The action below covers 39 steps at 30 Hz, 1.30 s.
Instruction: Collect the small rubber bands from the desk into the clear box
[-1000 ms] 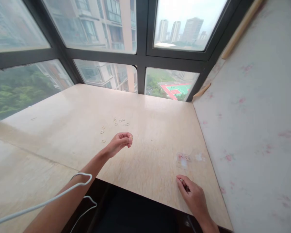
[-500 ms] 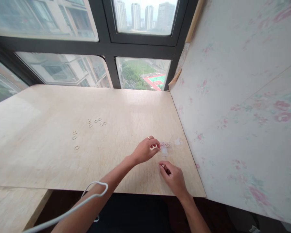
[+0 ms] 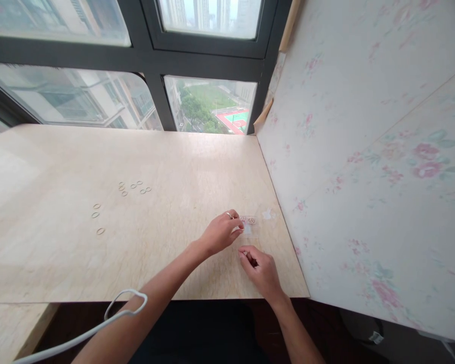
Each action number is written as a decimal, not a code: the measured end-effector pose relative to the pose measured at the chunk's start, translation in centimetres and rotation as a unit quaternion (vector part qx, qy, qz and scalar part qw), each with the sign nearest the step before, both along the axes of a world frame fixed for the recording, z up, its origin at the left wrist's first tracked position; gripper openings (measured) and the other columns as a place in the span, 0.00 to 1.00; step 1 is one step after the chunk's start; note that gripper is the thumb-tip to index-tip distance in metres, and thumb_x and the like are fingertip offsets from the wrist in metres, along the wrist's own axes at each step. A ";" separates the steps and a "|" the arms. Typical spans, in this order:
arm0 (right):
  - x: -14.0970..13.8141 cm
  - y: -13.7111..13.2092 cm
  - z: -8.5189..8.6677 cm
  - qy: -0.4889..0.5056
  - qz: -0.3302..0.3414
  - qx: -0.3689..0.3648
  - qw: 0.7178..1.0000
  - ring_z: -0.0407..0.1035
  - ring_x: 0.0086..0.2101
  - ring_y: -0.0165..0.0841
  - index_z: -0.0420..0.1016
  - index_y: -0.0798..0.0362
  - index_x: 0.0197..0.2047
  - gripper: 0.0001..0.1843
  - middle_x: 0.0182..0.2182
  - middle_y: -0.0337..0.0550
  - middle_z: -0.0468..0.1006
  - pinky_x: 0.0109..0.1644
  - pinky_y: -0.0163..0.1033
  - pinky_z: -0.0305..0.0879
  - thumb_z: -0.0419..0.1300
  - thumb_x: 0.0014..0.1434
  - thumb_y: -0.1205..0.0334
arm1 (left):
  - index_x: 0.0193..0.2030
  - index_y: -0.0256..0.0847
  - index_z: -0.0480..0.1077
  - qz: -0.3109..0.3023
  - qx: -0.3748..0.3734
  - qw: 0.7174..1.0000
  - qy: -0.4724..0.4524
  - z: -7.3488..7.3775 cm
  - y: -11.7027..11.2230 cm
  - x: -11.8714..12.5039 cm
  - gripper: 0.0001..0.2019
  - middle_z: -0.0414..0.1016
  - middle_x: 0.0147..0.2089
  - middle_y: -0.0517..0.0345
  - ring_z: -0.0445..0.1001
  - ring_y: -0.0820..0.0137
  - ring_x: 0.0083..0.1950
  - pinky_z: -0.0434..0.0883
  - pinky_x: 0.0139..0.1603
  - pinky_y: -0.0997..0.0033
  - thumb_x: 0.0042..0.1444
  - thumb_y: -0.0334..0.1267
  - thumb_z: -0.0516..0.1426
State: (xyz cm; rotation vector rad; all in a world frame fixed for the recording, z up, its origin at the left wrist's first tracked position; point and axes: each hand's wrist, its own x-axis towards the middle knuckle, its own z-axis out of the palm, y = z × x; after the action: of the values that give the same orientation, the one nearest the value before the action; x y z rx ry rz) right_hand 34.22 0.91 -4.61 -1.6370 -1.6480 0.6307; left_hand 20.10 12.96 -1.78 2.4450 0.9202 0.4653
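Observation:
My left hand (image 3: 223, 233) is pinched closed at the edge of a small clear plastic bag (image 3: 250, 224) that lies on the beige tabletop (image 3: 167, 227) near the right wall. A small ring sits on its index finger. A few small rings show inside the bag. My right hand (image 3: 261, 270) rests on the table just below the bag, fingers curled round a small dark thing I cannot make out. Several loose thin rings (image 3: 134, 187) lie scattered on the table further left, with three more rings (image 3: 96, 217) nearer the left.
A floral-papered wall (image 3: 364, 151) closes off the table's right side. Dark-framed windows (image 3: 151, 65) run along the far edge. A white cable (image 3: 98, 323) loops over my left forearm near the table's front edge.
My left hand has travelled from mid-table near the loose rings rightward to the clear bag. My right hand has shifted slightly up toward it. The view has swung to the right.

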 end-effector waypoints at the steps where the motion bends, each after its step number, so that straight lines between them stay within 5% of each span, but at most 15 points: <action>1: 0.0 0.0 0.0 0.001 0.000 -0.001 1.000 0.63 0.20 0.27 0.77 0.53 0.37 0.11 0.18 0.33 0.68 0.27 0.30 0.58 0.54 0.61 0.60 | 0.40 0.42 0.74 0.001 0.000 1.000 0.001 0.1 0.0 0.0 0.06 0.71 0.45 0.53 0.72 0.66 0.43 0.71 0.44 0.64 0.58 0.32 0.56; 15: 0.0 -0.1 0.0 -0.006 -0.008 -0.004 1.000 0.65 0.20 0.28 0.77 0.52 0.37 0.13 0.18 0.35 0.71 0.26 0.31 0.61 0.53 0.62 0.57 | 0.39 0.40 0.74 0.030 -0.043 0.996 -0.072 1.0 0.2 -1.0 0.06 0.71 0.46 0.52 0.72 0.69 0.37 0.71 0.41 0.64 0.56 0.33 0.56; 21: -0.1 -0.2 0.2 -0.018 -0.011 -0.001 1.000 0.66 0.20 0.28 0.77 0.52 0.36 0.14 0.18 0.35 0.71 0.27 0.31 0.62 0.53 0.63 0.55 | 0.38 0.39 0.72 0.152 -0.071 0.974 -0.152 -0.3 -0.5 -4.8 0.06 0.71 0.40 0.55 0.70 0.73 0.33 0.69 0.36 0.70 0.58 0.34 0.53; 28: -0.3 -0.5 -0.2 -0.011 -0.021 0.002 1.000 0.65 0.19 0.29 0.77 0.53 0.35 0.14 0.18 0.35 0.70 0.24 0.32 0.62 0.55 0.61 0.53 | 0.37 0.38 0.71 0.251 -0.034 0.960 -0.120 -2.6 -2.0 -10.9 0.07 0.72 0.37 0.56 0.69 0.73 0.31 0.66 0.35 0.71 0.59 0.31 0.52; 33: -4.5 0.3 1.3 0.018 0.020 0.015 1.000 0.59 0.17 0.28 0.76 0.53 0.34 0.14 0.15 0.33 0.63 0.20 0.32 0.58 0.56 0.61 0.53 | 0.37 0.38 0.71 0.306 0.004 0.945 -0.112 -3.4 -2.4 -13.2 0.07 0.73 0.36 0.55 0.70 0.71 0.33 0.66 0.37 0.70 0.59 0.30 0.52; 39: -14.9 4.1 5.3 0.047 0.173 0.082 0.980 0.61 0.19 0.27 0.77 0.52 0.38 0.12 0.18 0.34 0.68 0.25 0.32 0.61 0.54 0.63 0.58 | 0.35 0.39 0.71 0.292 -0.019 0.948 -0.125 -3.9 -2.3 -13.3 0.08 0.71 0.34 0.55 0.69 0.68 0.36 0.66 0.38 0.68 0.58 0.29 0.52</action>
State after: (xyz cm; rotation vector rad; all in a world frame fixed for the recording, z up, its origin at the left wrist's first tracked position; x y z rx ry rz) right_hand 19.31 5.03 0.72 -1.1957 -1.8776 0.7086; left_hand 6.82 10.67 -5.68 1.9801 1.5156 0.9240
